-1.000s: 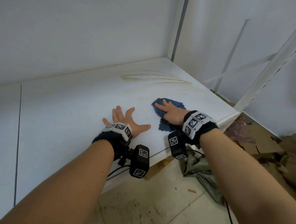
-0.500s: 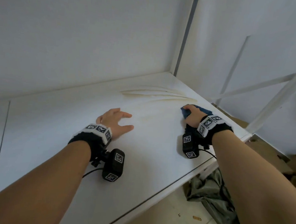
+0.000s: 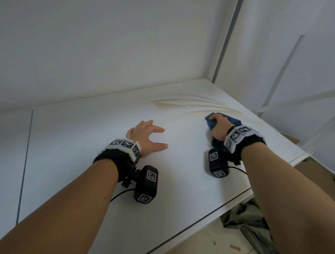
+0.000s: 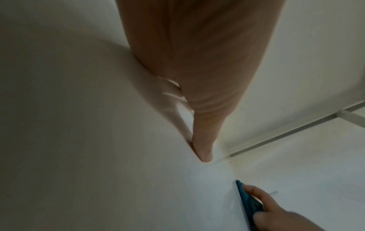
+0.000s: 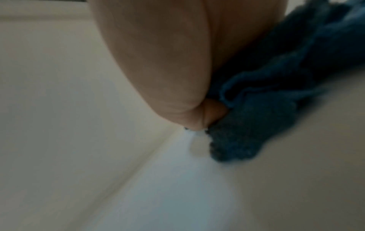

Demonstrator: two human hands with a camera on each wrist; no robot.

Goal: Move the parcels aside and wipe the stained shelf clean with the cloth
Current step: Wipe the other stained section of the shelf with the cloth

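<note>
On the white shelf (image 3: 80,170) yellowish curved stain streaks (image 3: 194,106) lie near the back right corner. My right hand (image 3: 218,126) grips a bunched blue cloth (image 3: 210,123) and holds it down on the shelf just in front of the streaks. In the right wrist view the thumb pinches the cloth (image 5: 256,117) against the surface. My left hand (image 3: 152,135) rests on the bare shelf to the left, fingers spread and holding nothing. The left wrist view shows a fingertip (image 4: 205,156) touching the shelf, and the cloth (image 4: 247,201) beyond it. No parcels are in view.
White walls close the shelf at the back and right, with an upright post (image 3: 226,37) in the corner. The shelf's front edge (image 3: 206,215) runs diagonally. Below it, an olive-green fabric heap (image 3: 254,228) lies on the tiled floor, and cardboard (image 3: 317,177) lies to the right.
My right hand slid the cloth from near the front edge back and right to the stain, going from a flat press to a grip. The left hand moved further onto the shelf.
</note>
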